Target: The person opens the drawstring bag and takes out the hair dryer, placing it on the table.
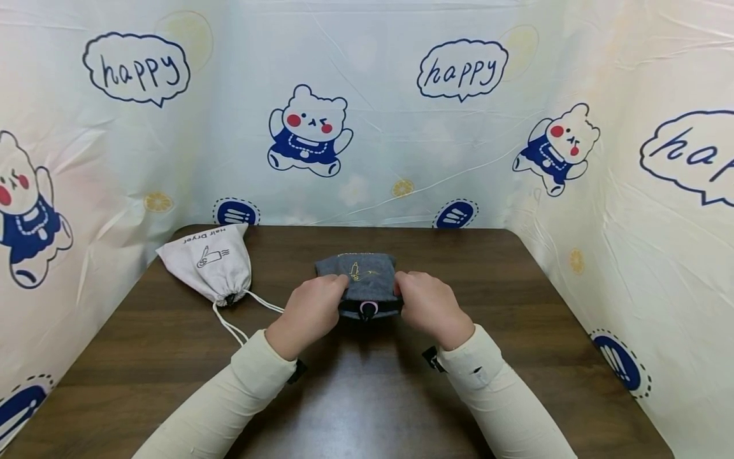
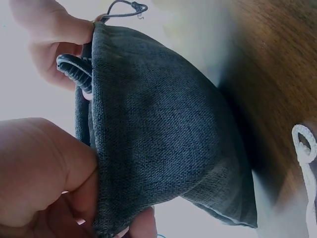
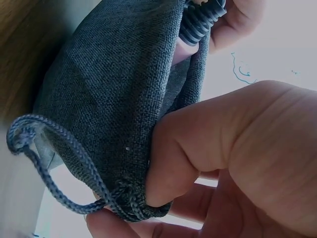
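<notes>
A dark grey cloth drawstring bag [image 1: 369, 284] with a yellow print lies on the table, its open mouth toward me. My left hand [image 1: 312, 309] pinches one side of its rim. On the opposite side my right hand [image 1: 430, 306] pinches the rim between thumb and fingers, near a looped grey drawstring [image 3: 59, 148]. Inside the mouth sits a pale pink end of some device with a black ribbed cord sleeve [image 3: 200, 22]; the rest of it is hidden by the cloth.
A light grey drawstring pouch [image 1: 212, 264] printed "Hair Dryer" lies to the left, its white cords [image 1: 232, 328] trailing toward my left forearm. The brown wooden table [image 1: 367, 401] meets a printed curtain [image 1: 378, 140] at the back and sides.
</notes>
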A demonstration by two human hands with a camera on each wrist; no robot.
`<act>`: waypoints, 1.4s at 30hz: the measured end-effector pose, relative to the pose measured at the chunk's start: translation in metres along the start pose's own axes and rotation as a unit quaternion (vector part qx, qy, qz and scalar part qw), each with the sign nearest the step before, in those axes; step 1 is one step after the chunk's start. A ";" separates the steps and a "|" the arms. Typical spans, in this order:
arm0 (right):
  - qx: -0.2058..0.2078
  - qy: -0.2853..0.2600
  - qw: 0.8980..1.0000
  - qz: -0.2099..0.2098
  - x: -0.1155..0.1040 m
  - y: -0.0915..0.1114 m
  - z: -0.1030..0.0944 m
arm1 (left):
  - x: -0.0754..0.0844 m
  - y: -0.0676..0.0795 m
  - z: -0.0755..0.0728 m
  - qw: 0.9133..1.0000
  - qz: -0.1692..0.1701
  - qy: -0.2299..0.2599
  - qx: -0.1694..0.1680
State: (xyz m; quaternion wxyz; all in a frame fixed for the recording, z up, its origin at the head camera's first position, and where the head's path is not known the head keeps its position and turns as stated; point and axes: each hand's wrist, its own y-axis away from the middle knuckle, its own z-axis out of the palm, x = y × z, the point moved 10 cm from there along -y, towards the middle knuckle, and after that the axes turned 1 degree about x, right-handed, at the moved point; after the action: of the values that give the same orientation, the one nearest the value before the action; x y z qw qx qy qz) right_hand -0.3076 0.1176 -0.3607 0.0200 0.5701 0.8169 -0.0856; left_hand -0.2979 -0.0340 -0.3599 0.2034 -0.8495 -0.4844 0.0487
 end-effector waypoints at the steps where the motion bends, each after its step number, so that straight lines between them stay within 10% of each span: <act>1: -0.001 0.000 1.000 0.000 0.000 0.000 0.001 | 0.000 0.000 0.001 1.000 -0.002 0.002 -0.005; 19: -0.070 0.018 0.997 0.026 0.017 -0.008 0.037 | -0.016 0.004 0.036 0.992 -0.043 0.010 -0.118; 42: -0.124 0.027 0.992 0.025 0.009 -0.002 0.053 | -0.008 0.015 0.053 0.980 -0.013 0.007 -0.197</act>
State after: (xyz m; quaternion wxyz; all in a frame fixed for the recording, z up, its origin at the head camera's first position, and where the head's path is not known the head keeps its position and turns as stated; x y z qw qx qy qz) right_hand -0.3162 0.1161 -0.4136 0.0705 0.5854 0.8070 0.0318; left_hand -0.3046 -0.0318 -0.4156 0.0361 -0.8667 -0.4943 -0.0558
